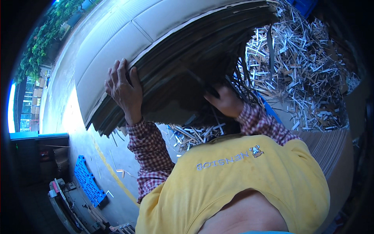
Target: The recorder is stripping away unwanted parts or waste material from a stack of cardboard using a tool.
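A thick stack of cardboard sheets stands tilted in front of me, its pale top face up and its layered edges dark toward me. My left hand grips the near left edge of this stack, with fingers over the top sheet and the thumb at the layers. My right hand is closed on a dark-handled tool beneath the stack's shadowed side. A thin shaft or blade seems to run from it toward the layers, but blur and shadow hide its exact kind.
Cut cardboard strips lie in a big heap at the right, with more below the stack. Ridged stacked cardboard stands near my right side. A blue plastic pallet lies on the floor at left, beside a yellow floor line.
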Demonstrator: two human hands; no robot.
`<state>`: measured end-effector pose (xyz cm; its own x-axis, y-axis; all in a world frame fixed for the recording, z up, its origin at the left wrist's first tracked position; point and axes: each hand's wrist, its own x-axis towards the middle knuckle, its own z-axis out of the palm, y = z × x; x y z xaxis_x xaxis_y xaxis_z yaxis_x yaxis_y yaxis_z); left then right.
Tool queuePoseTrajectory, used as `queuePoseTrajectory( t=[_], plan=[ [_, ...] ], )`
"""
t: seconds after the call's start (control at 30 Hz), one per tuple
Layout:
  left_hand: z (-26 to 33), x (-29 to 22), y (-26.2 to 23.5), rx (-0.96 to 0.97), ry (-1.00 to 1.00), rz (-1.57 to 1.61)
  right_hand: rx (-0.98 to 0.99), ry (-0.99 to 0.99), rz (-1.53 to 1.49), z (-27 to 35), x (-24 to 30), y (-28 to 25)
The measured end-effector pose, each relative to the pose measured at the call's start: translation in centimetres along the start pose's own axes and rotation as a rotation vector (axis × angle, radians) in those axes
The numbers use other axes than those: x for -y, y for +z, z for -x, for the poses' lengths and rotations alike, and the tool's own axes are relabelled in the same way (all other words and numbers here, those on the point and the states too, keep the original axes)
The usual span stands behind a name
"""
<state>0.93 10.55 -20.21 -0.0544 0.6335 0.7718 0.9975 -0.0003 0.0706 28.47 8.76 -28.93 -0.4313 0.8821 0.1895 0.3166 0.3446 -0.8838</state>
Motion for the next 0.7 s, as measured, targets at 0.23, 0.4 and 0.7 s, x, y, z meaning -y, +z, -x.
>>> queuePoseTrajectory(
  t=[0.23,0.4,0.7],
  plan=[
    [-0.4,-0.1,0.2,0.029,0.004,-0.07,0.495,0.241,0.186,18.4,-20.9,-4.1],
    [0.1,0.4,0.2,-0.023,-0.011,-0.06,0.409,0.364,-0.099,2.9,-0.9,-7.0],
    [-0.1,-0.5,0.6,-0.043,0.007,-0.044,0.198,0.111,-0.225,-0.7,-0.8,-3.2]
  ],
)
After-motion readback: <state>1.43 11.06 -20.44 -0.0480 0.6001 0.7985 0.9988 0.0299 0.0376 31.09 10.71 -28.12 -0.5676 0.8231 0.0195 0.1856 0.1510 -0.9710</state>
